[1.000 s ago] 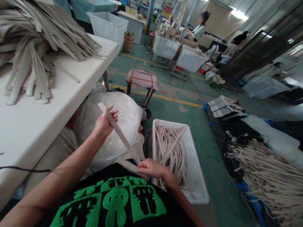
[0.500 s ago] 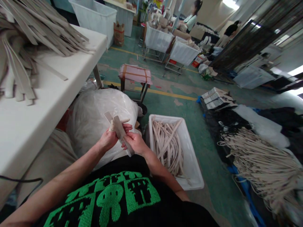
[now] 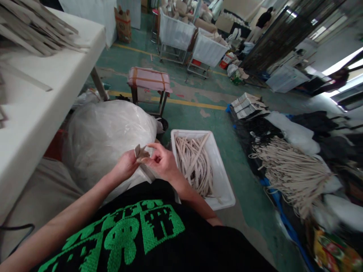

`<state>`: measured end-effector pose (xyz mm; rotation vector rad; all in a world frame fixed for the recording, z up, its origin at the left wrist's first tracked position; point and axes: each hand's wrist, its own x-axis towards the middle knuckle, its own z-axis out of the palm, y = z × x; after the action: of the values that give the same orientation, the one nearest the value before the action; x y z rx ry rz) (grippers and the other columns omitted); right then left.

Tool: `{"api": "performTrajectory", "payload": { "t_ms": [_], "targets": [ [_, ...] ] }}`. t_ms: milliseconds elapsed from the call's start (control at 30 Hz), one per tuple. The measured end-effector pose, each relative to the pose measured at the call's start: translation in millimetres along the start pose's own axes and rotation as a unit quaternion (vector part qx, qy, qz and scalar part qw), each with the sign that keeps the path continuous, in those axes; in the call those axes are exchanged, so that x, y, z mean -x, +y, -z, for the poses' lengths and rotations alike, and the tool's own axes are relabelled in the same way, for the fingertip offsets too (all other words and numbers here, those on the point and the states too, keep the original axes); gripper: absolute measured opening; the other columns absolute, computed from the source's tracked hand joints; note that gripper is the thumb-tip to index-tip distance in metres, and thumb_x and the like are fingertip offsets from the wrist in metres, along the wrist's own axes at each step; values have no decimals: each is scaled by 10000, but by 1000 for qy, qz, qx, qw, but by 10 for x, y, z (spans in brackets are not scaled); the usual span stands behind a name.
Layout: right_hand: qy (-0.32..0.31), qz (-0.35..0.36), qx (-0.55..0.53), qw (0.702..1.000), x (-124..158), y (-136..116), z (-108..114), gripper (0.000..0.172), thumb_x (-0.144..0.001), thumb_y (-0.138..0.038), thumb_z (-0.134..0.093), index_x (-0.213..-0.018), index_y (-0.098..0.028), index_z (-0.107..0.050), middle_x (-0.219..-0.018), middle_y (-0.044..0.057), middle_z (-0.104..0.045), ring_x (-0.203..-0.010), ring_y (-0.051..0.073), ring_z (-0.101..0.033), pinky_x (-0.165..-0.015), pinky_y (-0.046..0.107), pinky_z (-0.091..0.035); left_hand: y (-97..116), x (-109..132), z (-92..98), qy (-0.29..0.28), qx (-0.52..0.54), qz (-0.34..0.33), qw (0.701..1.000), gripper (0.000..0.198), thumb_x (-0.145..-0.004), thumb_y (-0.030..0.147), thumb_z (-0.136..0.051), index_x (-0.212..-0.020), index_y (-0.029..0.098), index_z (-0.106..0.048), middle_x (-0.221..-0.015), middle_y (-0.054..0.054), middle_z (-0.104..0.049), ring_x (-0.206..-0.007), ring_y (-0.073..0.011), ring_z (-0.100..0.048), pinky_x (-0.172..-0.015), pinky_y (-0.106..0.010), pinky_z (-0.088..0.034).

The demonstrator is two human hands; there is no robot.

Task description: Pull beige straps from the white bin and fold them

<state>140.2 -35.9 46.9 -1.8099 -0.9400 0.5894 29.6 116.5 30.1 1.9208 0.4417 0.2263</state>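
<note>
Close in front of my body, my left hand (image 3: 127, 165) is closed around a small bunch of beige fabric strips (image 3: 140, 153), their ends sticking up above the fingers. My right hand (image 3: 163, 163) meets the bunch from the right, thumb and forefinger pinching at the strips' edge. Part of the bunch hangs down between the two hands, partly hidden by them. To the right of my right hand, a white plastic bin (image 3: 222, 185) holds many long beige strips (image 3: 195, 162) in a tangled heap. Behind my hands bulges a large clear plastic bag (image 3: 110, 128).
A white table (image 3: 76, 56) on the left bears piles of strips (image 3: 31, 28). Ahead stands a pink-covered stool (image 3: 149, 80). More strips (image 3: 289, 166) lie on dark sheeting at right. Loaded wheeled bins (image 3: 177, 30) and a person (image 3: 263, 22) are farther back.
The strips, earlier lying lengthwise across both hands, now stand with their ends up in my left hand. My right hand has shifted to their upper edge. The whole view has shifted slightly.
</note>
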Motion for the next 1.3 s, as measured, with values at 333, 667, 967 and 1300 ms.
{"api": "performTrajectory", "payload": {
  "t_ms": [333, 667, 967, 1300],
  "targets": [
    [55, -27, -18, 998, 85, -59, -174, 331, -947, -525, -741, -863, -222, -639, -715, -43, -649, -691, 115, -628, -698, 226, -484, -63, -7, -123, -57, -289, -141, 945, 61, -719, 241, -513, -678, 281, -491, -729, -134, -707, -780, -357, -657, -855, -486, -498],
    [128, -58, -179, 974, 224, -74, 359, 475, -905, -697, -675, -871, -234, -573, -574, -104, -545, -463, 67, -511, -488, 187, -430, -360, -30, -310, -109, -298, -100, 943, 189, -843, 367, -481, -778, 277, -634, -796, -111, -777, -800, -349, -706, -822, -440, -519],
    [396, -133, 136, 898, 397, 560, 1593, 276, -937, -488, -589, -835, -236, -547, -556, -77, -535, -498, 133, -542, -552, 239, -448, -700, 10, 286, -9, -245, 152, 958, 489, -935, 501, -513, -1242, 179, -716, -1253, -139, -776, -1157, -355, -709, -1030, -447, -537],
    [350, -248, 348, 834, 426, 1482, 2166, 482, -923, -442, -588, -1285, -128, -646, -851, 114, -784, -781, 274, -735, -811, 375, -519, -1199, 28, 495, -64, -300, 245, 920, 395, -790, 542, -757, -964, 195, -831, -1065, -213, -823, -1068, -433, -734, -880, -402, -519]
  ]
}}
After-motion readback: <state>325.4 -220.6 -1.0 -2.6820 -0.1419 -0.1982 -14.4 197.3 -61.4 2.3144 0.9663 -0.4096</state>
